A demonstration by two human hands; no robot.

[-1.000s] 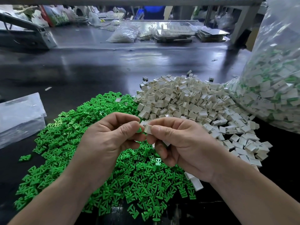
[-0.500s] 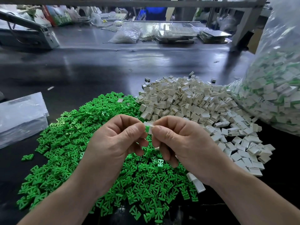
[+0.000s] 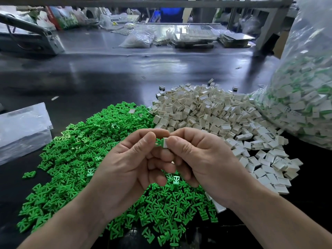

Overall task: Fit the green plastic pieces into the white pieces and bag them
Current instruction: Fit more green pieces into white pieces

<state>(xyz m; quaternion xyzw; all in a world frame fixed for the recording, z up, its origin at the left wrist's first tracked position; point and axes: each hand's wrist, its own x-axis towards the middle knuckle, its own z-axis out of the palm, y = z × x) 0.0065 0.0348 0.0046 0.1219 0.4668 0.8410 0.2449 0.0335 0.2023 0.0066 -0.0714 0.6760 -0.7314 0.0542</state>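
Both hands meet above the piles, fingertips together. The left hand (image 3: 131, 164) pinches a green piece (image 3: 159, 142) and the right hand (image 3: 201, 159) pinches a white piece (image 3: 165, 142), the two parts touching end to end. Below lie a green heap (image 3: 75, 150) and a white heap (image 3: 206, 112) on the dark table (image 3: 107, 78). At right, a clear bag (image 3: 305, 97) holds joined white-and-green parts
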